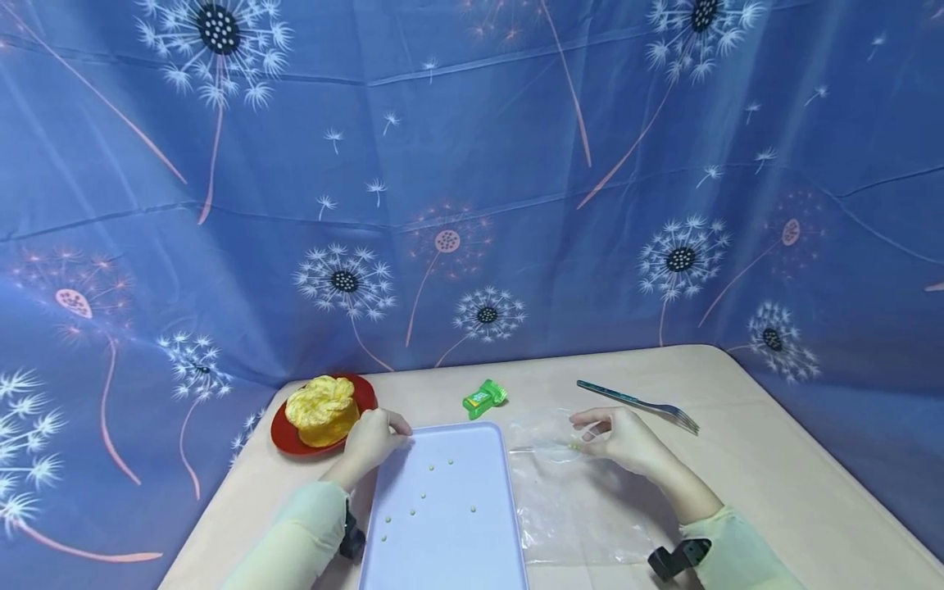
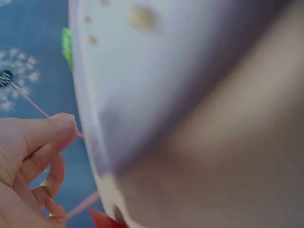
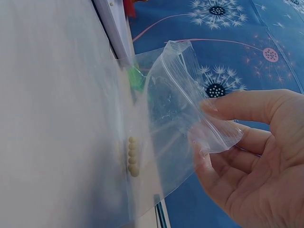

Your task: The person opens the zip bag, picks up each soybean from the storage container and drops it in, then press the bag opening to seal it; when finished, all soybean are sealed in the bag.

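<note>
Bag (image 3: 166, 123): few pellets (image 3: 133, 157) inside, seemingly partway
Tray (image 1: 442, 561): seven loose pellets remain
Right grip (image 1: 619, 437): pinching bag mouth
Left grip (image 1: 371, 442): can't tell if holding

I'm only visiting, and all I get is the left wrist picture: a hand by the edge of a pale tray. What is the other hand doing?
Observer: The right hand pinches the zip edge of a clear bag.

Visitor: Ooh, does anything show through the plastic?

Observer: Yes, the right wrist view shows a short row of small pale beads through it.

Visitor: And is there anything lying beyond that hand?

Observer: In the head view, a fork lies on the table just past it.
</note>
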Demonstrator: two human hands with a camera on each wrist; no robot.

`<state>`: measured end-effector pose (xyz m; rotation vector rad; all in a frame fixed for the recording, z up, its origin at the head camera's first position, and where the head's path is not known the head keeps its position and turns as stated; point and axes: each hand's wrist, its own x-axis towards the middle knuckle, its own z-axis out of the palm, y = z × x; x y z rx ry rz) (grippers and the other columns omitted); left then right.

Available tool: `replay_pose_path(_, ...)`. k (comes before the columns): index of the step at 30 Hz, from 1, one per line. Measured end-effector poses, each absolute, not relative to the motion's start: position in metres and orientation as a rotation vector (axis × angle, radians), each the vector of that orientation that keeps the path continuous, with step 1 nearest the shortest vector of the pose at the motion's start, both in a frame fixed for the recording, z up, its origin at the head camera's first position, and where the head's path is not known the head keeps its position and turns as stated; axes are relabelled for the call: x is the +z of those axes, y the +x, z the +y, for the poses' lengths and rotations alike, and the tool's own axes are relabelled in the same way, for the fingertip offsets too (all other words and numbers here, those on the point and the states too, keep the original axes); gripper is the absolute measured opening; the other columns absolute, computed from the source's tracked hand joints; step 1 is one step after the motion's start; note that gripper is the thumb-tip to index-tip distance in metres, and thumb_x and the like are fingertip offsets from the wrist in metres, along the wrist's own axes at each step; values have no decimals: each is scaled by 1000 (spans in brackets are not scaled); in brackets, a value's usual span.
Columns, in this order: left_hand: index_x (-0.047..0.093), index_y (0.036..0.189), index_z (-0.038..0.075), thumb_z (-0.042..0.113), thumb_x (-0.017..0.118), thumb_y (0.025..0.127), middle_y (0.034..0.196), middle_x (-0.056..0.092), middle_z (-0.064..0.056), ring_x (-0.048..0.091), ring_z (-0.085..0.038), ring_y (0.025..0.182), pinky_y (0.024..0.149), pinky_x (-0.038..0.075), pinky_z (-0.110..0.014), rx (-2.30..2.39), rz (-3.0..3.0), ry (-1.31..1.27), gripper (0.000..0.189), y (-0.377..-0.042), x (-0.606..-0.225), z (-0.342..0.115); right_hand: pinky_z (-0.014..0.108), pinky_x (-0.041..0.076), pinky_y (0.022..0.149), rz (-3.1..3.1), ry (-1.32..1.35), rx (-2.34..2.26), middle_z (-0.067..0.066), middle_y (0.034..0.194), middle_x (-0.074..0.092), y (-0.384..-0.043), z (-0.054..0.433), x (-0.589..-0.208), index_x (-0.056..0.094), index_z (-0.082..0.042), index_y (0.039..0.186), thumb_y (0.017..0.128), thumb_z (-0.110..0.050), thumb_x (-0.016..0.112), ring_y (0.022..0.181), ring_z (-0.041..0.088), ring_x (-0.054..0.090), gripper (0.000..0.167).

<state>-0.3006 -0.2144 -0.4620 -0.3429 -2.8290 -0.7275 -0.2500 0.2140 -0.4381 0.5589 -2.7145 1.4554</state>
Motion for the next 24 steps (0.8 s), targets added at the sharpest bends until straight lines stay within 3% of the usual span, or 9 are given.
replay_pose_path(8, 80, 86, 10, 7, 82, 84, 82, 73, 6, 55, -10, 73, 67, 46, -30, -1121, -2704, -560, 4, -300, -437, -156, 29, 54, 73, -2730, 532, 1446, 19, 113, 71, -250, 214, -439, 70, 5, 121, 80, 3, 78, 90, 22, 66, 42)
replay_pose_path(17, 81, 88, 14, 13, 83, 85, 84, 72, 12, 56, -8, 74, 68, 47, -27, -1299, -2654, -674, 4, -292, -415, -71, 28, 54, 71, -2707, 550, 1474, 20, 111, 71, -249, 214, -439, 71, 4, 119, 78, 4, 79, 89, 24, 67, 42)
replay_pose_path(24, 80, 85, 18, 12, 84, 85, 82, 72, 14, 52, -5, 66, 57, 43, -23, -1265, -2664, -783, 7, -290, -420, -29, 30, 55, 72, -2716, 532, 1487, 21, 111, 71, -250, 213, -439, 70, 6, 121, 77, 4, 79, 89, 23, 67, 45)
